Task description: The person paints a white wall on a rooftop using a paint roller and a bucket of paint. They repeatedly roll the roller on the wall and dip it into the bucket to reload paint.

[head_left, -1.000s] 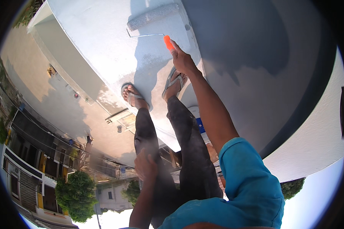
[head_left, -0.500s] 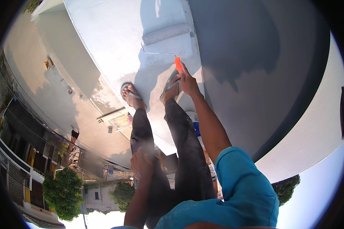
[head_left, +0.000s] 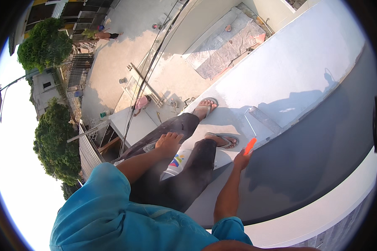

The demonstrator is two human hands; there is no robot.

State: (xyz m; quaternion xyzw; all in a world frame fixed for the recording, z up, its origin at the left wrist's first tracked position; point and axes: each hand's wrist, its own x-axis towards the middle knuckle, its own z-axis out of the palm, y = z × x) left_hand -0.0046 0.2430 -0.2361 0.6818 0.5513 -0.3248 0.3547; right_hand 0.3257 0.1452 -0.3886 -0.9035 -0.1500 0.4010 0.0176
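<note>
My right hand is closed round the orange handle of a paint roller. Its pale, fluffy sleeve lies on the white painted ledge, close to the edge beside the dark grey surface. A thin wire frame joins sleeve and handle. My left hand lies on my dark trouser leg near the knee, fingers spread over the cloth. Both my feet, in grey flip-flops, stand on the ledge just left of the roller. Partly hidden between my legs is a white bucket with a coloured print.
A dark grey surface runs along the ledge's right side, bordered by a pale curved rim. Past the left edge is a drop to a yard with a plastic sheet, planks and people. Cables cross the view there.
The whole view has swung round, so ledge and yard now lie slantwise. The roller remains in my right hand, its sleeve nearer the grey surface's edge. My left hand stays on my leg.
</note>
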